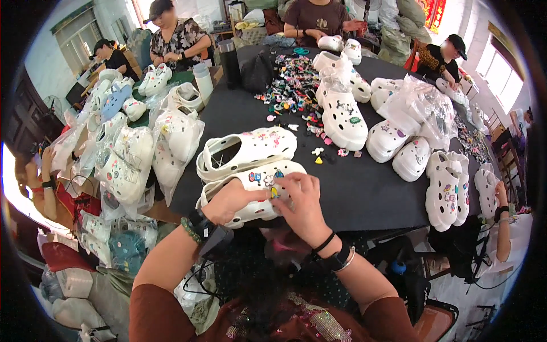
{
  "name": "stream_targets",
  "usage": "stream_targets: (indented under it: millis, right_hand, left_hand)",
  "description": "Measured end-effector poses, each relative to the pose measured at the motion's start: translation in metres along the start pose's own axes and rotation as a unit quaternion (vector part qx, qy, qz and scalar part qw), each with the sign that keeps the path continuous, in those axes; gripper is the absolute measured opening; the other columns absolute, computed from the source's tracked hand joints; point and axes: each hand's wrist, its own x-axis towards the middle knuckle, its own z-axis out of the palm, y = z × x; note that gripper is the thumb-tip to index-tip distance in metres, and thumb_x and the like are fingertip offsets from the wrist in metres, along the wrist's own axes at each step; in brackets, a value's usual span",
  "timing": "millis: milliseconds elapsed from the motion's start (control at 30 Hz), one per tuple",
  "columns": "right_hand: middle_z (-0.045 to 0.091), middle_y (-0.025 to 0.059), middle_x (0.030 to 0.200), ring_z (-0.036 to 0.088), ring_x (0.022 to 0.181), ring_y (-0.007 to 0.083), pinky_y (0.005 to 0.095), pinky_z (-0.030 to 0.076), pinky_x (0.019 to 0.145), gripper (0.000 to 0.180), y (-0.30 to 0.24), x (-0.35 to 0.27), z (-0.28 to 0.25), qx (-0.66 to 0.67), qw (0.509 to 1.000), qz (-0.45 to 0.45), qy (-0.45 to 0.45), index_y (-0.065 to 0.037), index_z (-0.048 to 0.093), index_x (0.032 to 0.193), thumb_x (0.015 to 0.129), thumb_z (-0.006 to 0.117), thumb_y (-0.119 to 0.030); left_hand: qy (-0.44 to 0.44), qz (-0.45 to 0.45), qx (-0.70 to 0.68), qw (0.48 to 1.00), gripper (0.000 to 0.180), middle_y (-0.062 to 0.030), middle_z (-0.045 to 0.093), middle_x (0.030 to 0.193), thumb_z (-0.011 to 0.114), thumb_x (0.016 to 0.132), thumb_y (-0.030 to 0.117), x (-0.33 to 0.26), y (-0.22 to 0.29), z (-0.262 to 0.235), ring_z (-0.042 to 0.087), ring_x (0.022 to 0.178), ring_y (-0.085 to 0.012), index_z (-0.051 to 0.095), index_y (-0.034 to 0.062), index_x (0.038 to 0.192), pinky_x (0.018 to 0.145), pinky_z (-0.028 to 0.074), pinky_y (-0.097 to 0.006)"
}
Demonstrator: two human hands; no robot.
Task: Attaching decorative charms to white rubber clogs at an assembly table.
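Clog (pixel 256 194): white, thick-soled, lying on its side at the near edge of the black table (pixel 364 194), just in front of the person's chest; its holed upper faces the camera.
Clog look: glossy white foam, rows of round holes, several small coloured charms already seated along the upper; one yellow and blue charm (pixel 275 192) sits right at the fingertips.
Left hand (pixel 228 200): cups the clog's heel side, fingers curled under it and thumb on top, bracing it.
Right hand (pixel 302 205): lies over the clog's toe side, fingers bunched and bent down, tips pressed around the charm; whether thumb and forefinger actually pinch it I cannot tell.
Second clog (pixel 245 151): just behind the first clog, touching or nearly so, open mouth turned left.
Loose charms (pixel 293 91): a colourful heap well behind the clog, with a few strays (pixel 326 153) between heap and clog.
Bagged clogs (pixel 142 154): piled left of the clog, in clear plastic.
Risk, slip: as I judge it, the clog rests on its curved side at the table edge; a hard push could roll it off the left hand's hold.
Risk, charm: a stud pushed in crooked may not seat, then pop out and get lost in the clutter below.
Risk, neighbours: an elbow swing could nudge the second clog or the strays.
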Motion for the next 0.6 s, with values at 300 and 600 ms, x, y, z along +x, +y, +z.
stream_targets:
  millis: [300,600]
  right_hand:
    - [0.058,0.0133,0.087,0.06,0.082,0.0341,0.0408,0.051,0.072,0.017,0.005,0.007,-0.003,0.088,0.995,0.024,-0.034,-0.004,0.059,0.089,0.077,0.071,-0.006]
    - [0.062,0.0184,0.096,0.062,0.088,0.0348,0.0406,0.051,0.077,0.027,0.113,0.036,-0.037,0.0,0.99,0.143,0.001,-0.001,0.06,0.099,0.076,0.073,0.0]
  left_hand:
    - [0.046,-0.012,0.138,0.989,0.03,-0.0044,0.069,0.102,0.066,0.091,0.018,-0.029,0.017,0.001,0.062,0.084,-0.009,0.064,-0.0012,0.114,0.073,0.05,-0.026]
    - [0.148,0.166,0.323,0.92,0.026,-0.0125,0.071,0.09,0.067,0.09,0.015,-0.052,0.017,-0.006,0.068,0.078,-0.0151,0.064,-0.0064,0.104,0.072,0.053,-0.027]
